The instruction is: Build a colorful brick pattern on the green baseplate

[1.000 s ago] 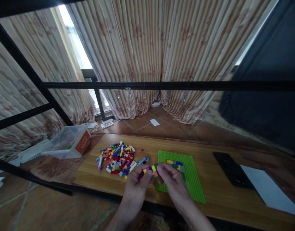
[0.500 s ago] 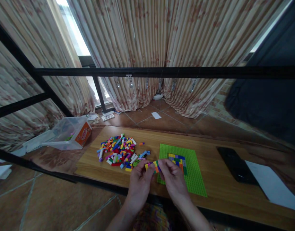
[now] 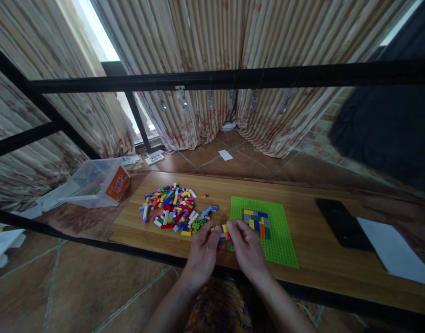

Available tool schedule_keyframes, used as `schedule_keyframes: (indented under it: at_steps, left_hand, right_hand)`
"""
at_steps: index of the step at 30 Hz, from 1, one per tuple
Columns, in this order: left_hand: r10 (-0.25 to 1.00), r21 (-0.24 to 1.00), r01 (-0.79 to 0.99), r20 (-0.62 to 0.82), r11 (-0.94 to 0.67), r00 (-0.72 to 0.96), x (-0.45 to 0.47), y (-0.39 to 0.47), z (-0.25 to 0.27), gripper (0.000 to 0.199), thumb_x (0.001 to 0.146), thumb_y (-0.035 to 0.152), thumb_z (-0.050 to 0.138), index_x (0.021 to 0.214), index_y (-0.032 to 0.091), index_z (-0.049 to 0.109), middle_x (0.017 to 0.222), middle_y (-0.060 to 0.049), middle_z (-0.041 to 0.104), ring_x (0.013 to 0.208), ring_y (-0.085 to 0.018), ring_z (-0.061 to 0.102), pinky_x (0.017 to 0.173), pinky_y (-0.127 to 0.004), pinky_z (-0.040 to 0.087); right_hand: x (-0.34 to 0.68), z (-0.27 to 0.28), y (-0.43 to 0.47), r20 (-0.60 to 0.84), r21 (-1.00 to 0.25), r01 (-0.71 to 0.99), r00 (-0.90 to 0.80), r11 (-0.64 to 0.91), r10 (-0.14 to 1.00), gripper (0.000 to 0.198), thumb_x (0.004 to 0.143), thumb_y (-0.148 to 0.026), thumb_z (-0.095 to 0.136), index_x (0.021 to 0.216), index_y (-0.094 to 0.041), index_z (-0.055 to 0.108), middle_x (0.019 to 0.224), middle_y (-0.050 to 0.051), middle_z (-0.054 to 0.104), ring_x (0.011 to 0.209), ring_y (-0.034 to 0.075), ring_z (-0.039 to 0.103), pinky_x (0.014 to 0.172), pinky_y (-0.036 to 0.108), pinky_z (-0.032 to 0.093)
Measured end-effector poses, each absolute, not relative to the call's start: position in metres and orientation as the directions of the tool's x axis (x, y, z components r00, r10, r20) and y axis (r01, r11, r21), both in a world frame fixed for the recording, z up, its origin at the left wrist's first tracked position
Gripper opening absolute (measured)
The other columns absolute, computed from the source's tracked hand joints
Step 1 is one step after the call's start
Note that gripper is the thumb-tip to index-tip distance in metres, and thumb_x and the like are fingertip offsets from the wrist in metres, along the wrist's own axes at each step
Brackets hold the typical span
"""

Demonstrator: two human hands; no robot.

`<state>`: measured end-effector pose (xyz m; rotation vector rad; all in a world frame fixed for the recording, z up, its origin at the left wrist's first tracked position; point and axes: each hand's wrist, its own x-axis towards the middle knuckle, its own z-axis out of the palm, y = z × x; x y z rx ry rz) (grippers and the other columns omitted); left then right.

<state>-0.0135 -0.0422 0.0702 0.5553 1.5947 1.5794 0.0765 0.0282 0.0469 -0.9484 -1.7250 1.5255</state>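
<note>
This looks like a room in a home. Long striped curtains [image 3: 201, 41] with reddish blotches, like a flower print, hang down to the floor, and daylight from a window [image 3: 98, 32] shows through a gap at the left. Brown tiles [image 3: 90, 282] with pale joints cover the floor, and a strip of wall [image 3: 319, 134] at the right has a brick-like face. A wooden table [image 3: 292, 203] carries household playthings: a loose heap of toy bricks [image 3: 170, 203] and a green baseplate [image 3: 283, 236]. A clear plastic box [image 3: 90, 185] with an orange label [image 3: 118, 183] stands beside the table's left end.
</note>
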Motion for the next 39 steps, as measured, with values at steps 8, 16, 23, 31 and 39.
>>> schedule_keyframes:
  at_steps: [8,16,23,31,39]
  left_hand:
    - [0.800,0.972,-0.157,-0.233,0.175,-0.553,-0.012,-0.043,0.059,0.036,0.081,0.054,0.055,0.079,0.019,0.051,0.060,0.006,0.043,0.052,-0.007,0.040,0.048,-0.019,0.034]
    - [0.777,0.953,-0.260,-0.279,0.153,-0.564,-0.010,-0.040,0.053,0.034,0.077,0.050,0.061,0.075,0.019,0.048,0.065,0.006,0.042,0.056,-0.007,0.039,0.052,-0.018,0.036]
    - [0.766,0.918,-0.365,-0.345,0.156,-0.542,-0.007,-0.039,0.061,0.037,0.071,0.050,0.067,0.070,0.019,0.048,0.062,0.007,0.043,0.053,-0.006,0.038,0.050,-0.017,0.033]
    - [0.747,0.852,-0.507,-0.422,0.132,-0.514,-0.027,-0.045,0.049,0.038,0.070,0.050,0.069,0.075,0.016,0.055,0.062,0.003,0.056,0.047,-0.005,0.044,0.046,-0.018,0.031]
    - [0.681,0.786,-0.613,-0.489,0.074,-0.545,-0.045,-0.059,0.035,0.038,0.062,0.045,0.077,0.079,0.014,0.062,0.064,0.000,0.061,0.060,-0.012,0.059,0.056,-0.022,0.045]
  right_hand:
    - [0.075,0.047,0.026,0.005,-0.989,0.122,-0.524,0.081,0.851,0.035,0.089,-0.049,0.047,0.070,-0.020,0.053,0.060,-0.004,0.046,0.056,0.011,0.042,0.052,0.022,0.035]
    - [0.077,0.041,0.027,0.049,-0.976,0.151,-0.544,0.155,0.838,0.034,0.091,-0.045,0.044,0.069,-0.020,0.052,0.061,-0.003,0.049,0.057,0.011,0.044,0.054,0.023,0.035]
    - [0.076,0.036,0.026,-0.112,-0.993,0.080,-0.522,-0.081,0.846,0.039,0.083,-0.056,0.050,0.068,-0.020,0.052,0.056,-0.005,0.042,0.050,0.009,0.037,0.045,0.021,0.030]
    - [0.072,0.030,0.033,-0.224,-0.968,0.046,-0.595,-0.246,0.772,0.045,0.080,-0.064,0.050,0.067,-0.021,0.046,0.051,-0.007,0.043,0.042,0.008,0.034,0.041,0.021,0.025]
    - [0.055,0.007,0.059,0.030,-0.777,0.469,-0.638,0.419,0.770,0.022,0.089,-0.035,0.047,0.078,-0.020,0.060,0.064,0.003,0.062,0.062,0.017,0.058,0.059,0.028,0.037]
